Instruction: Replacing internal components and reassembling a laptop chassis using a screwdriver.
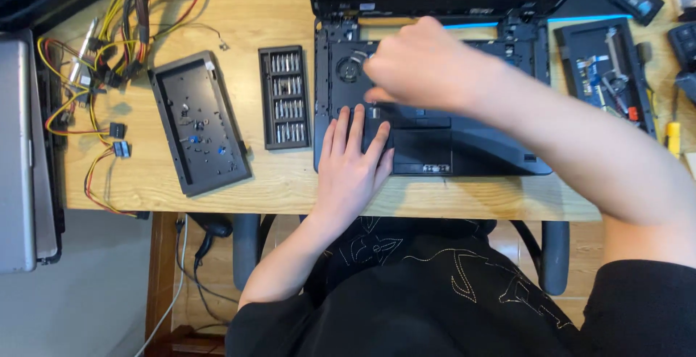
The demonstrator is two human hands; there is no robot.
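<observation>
A dark opened laptop base (471,147), keyboard removed, lies on the wooden desk (283,183) in front of me, its fan showing at the upper left. My left hand (353,165) lies flat on the palm rest near the front left corner, fingers spread. My right hand (424,63) reaches across over the open bay, fingers bent and pinched down toward a small part just right of the fan. What the fingers pinch is hidden.
A black screwdriver bit case (284,97) lies open left of the laptop. Further left lies a grey plastic cover (197,121) holding small screws, then a bundle of coloured cables (101,60). A dark tray with parts (605,71) sits at the right.
</observation>
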